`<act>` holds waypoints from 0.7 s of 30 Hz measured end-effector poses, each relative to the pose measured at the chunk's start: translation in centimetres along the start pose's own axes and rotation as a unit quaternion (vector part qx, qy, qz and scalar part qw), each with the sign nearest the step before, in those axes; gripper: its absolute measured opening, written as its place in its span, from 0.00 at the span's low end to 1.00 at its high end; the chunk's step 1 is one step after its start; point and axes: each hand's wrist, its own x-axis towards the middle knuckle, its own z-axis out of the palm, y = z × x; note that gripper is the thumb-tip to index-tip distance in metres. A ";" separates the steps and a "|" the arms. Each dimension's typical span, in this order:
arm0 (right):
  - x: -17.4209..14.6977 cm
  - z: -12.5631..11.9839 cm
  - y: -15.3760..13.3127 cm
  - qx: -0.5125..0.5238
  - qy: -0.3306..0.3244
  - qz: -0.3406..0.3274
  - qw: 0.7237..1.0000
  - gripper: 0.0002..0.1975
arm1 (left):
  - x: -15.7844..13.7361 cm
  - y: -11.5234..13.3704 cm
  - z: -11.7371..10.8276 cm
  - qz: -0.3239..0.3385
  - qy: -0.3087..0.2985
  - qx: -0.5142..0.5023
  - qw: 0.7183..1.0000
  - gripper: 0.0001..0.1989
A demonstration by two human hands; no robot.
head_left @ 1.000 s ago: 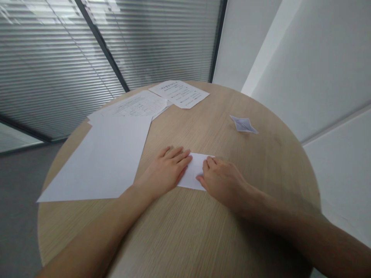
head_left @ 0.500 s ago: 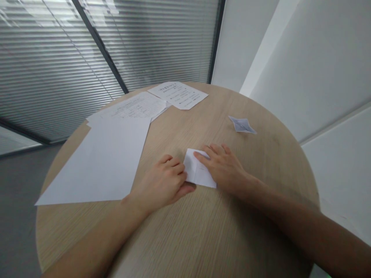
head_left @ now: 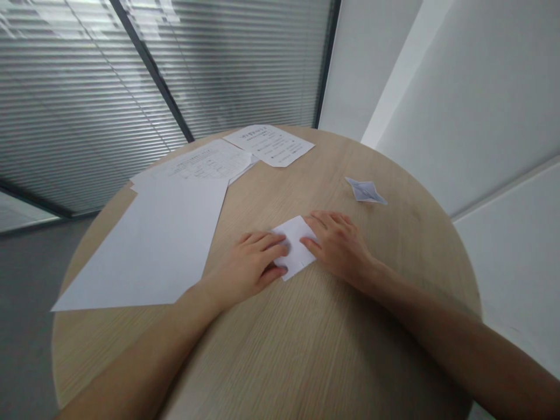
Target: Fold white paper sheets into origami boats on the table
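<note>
A small folded white paper [head_left: 298, 248] lies turned at an angle on the table, one corner pointing towards me. My left hand [head_left: 251, 262] holds its left side, with curved fingers on the sheet and the thumb near the lower corner. On the right side my right hand [head_left: 339, 242] holds the same paper, its thumb on top and its fingers along the far right edge. The fingertips cover parts of both side edges. Beyond my right hand sits a folded paper piece [head_left: 366, 191] with pointed ends.
A large blank white sheet [head_left: 153, 245] lies at the left of the round wooden table [head_left: 297, 356]. Behind it are printed sheets [head_left: 205, 161] and another printed page [head_left: 271, 144]. Blinds [head_left: 245, 64] and a white wall [head_left: 476, 99] stand beyond the table.
The folded paper has turned on the table, so a corner now points towards me. My left fingers have spread from a tighter curl onto the sheet. My right thumb has shifted slightly.
</note>
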 end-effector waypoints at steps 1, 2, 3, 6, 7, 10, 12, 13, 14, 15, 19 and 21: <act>-0.2 -0.1 -0.1 0.014 -0.006 -0.005 1.000 0.19 | 0.0 0.3 -0.2 -0.011 -0.003 0.021 1.000 0.14; -0.4 -0.1 -0.3 0.028 -0.015 -0.013 0.999 0.19 | 0.1 0.5 -0.3 -0.019 -0.006 0.038 0.999 0.15; -0.6 0.0 -0.5 0.038 -0.028 -0.029 0.998 0.19 | 0.1 0.6 -0.4 -0.024 -0.008 0.049 0.998 0.15; -0.9 0.6 -0.7 0.045 -0.070 -0.091 0.992 0.21 | 0.1 0.6 -0.7 -0.018 -0.013 0.055 0.998 0.14; -0.9 0.8 -0.7 0.044 -0.081 -0.108 0.990 0.22 | 0.1 0.6 -0.7 -0.012 -0.012 0.052 0.998 0.13; -0.8 1.0 0.0 0.049 -0.106 -0.138 0.983 0.22 | 0.1 0.2 -0.6 0.011 0.001 0.037 0.999 0.13; -0.7 0.9 0.7 0.058 -0.119 -0.159 0.978 0.20 | 0.1 0.0 -0.5 0.024 0.013 0.030 0.999 0.14; -0.6 0.7 1.0 0.063 -0.126 -0.169 0.976 0.19 | 0.1 -0.2 -0.4 0.029 0.018 0.028 0.999 0.13; -0.6 0.4 1.2 0.068 -0.135 -0.180 0.972 0.18 | 0.1 -0.3 -0.4 0.034 0.021 0.027 0.999 0.13; -0.5 0.1 1.4 0.073 -0.145 -0.191 0.968 0.17 | 0.1 -0.4 -0.3 0.038 0.023 0.028 0.999 0.13; -0.6 -1.4 1.7 0.107 -0.171 -0.211 0.956 0.15 | -0.2 -0.8 -0.2 0.061 0.036 0.044 0.997 0.14; -0.6 -2.0 1.9 0.134 -0.183 -0.205 0.952 0.14 | -0.3 -1.1 -0.2 0.072 0.041 0.062 0.995 0.16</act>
